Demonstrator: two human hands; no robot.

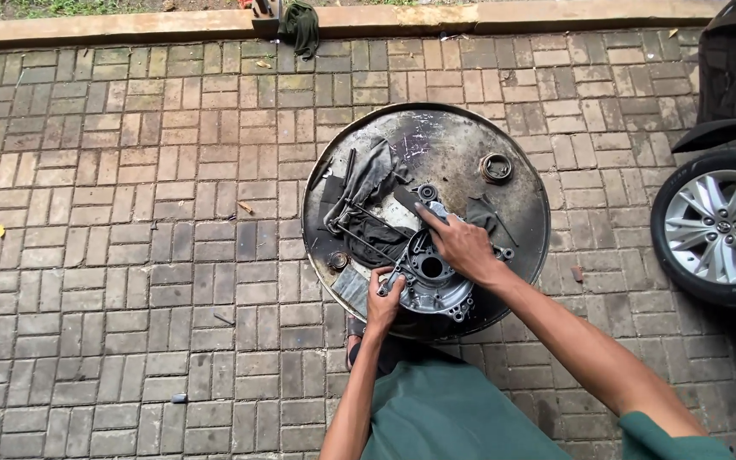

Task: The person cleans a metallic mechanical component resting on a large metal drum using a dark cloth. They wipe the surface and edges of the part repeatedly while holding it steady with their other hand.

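A grey metal engine cover with a round hole lies on the top of a dark steel drum. My right hand presses flat on the cover's upper edge. My left hand is closed around a small tool at the cover's lower left edge; the tool's tip is hidden by my fingers. Dirty grey rags and thin metal rods lie on the drum to the left of the cover.
A round threaded cap sits at the drum's far right, a small bearing at its left rim. A car wheel stands to the right on the brick paving. A curb with a dark cloth runs along the far side.
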